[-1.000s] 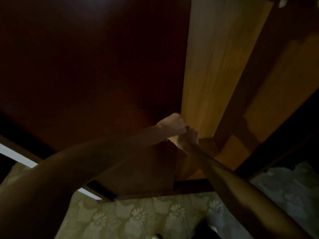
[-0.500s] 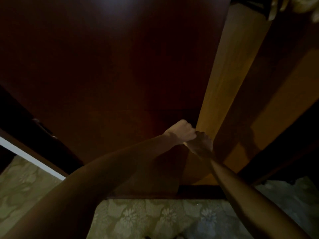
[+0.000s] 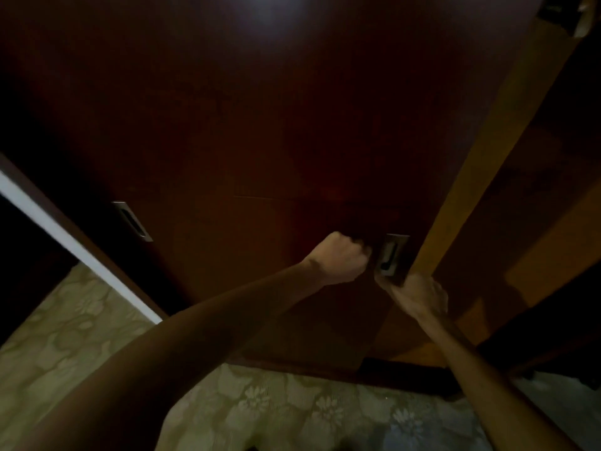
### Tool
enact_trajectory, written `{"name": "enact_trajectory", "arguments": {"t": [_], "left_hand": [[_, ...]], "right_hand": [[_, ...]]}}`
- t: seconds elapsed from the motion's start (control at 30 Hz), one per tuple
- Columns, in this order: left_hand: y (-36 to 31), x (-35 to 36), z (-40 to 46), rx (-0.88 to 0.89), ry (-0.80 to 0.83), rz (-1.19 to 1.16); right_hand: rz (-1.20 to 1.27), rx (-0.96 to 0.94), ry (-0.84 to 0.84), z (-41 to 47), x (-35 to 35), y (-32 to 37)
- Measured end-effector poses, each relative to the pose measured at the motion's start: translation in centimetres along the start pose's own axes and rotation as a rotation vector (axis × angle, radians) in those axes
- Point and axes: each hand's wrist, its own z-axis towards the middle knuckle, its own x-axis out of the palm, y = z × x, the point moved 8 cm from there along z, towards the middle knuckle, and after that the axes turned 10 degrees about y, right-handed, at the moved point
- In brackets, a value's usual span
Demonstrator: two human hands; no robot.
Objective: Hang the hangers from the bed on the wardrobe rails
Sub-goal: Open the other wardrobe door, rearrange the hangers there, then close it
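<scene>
I am looking down my two bare arms at a dark wooden sliding wardrobe door [image 3: 260, 125] in a dim room. My left hand [image 3: 341, 258] is curled into a closed fist, knuckles against the door just beside a recessed metal pull [image 3: 390, 255]; I cannot tell whether its fingers hook anything. My right hand [image 3: 419, 294] sits just below that pull with fingers wrapped around the door's edge, where a lighter wooden panel [image 3: 487, 157] shows. A second recessed pull [image 3: 131, 221] is set into the door to the left. A floral-patterned floor [image 3: 276, 411] lies below.

No hangers, bed or wardrobe rail can be made out here. I judge the task barely advanced: both hands are busy with the door, neither carries a hanger, and fetching and hanging appear to remain.
</scene>
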Motion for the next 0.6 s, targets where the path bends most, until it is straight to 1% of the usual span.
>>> {"name": "enact_trajectory", "arguments": {"t": [0.03,0.07,0.1,0.13,0.2,0.27,0.37,0.43,0.53,0.6], "left_hand": [[1.5,1.2,-1.8,0.000,0.005,-0.046],[3.4,2.1,-3.6,-0.047,-0.101,-0.096],[6.0,3.7,-5.8,-0.116,-0.124,-0.145],[8.2,5.1,-8.2,-0.185,-0.109,-0.185],[13.2,7.8,-13.1,-0.355,-0.052,-0.239],[18.3,10.4,-18.3,-0.574,-0.088,-0.344],[25.0,13.9,-25.9,-0.883,-0.152,-0.547],[28.2,16.3,-29.2,-1.032,-0.120,-0.629],[32.6,20.5,-33.0,-1.163,-0.039,-0.771],[34.5,22.6,-34.4,-1.214,-0.006,-0.860]], "right_hand": [[-0.042,-0.043,0.021,-0.3,0.8,1.9],[-0.042,-0.070,0.067,-0.6,1.8,3.4],[-0.038,-0.126,0.116,-0.9,3.5,5.5],[-0.025,-0.176,0.166,-1.4,5.0,8.3],[-0.011,-0.268,0.234,-2.3,8.2,14.5],[-0.025,-0.332,0.258,-2.7,10.7,21.0],[-0.036,-0.431,0.217,-4.2,13.2,32.3],[-0.031,-0.478,0.202,-5.0,14.4,38.7],[-0.042,-0.484,0.134,-5.3,15.6,46.4],[-0.063,-0.433,0.081,-4.8,15.9,49.1]]}}
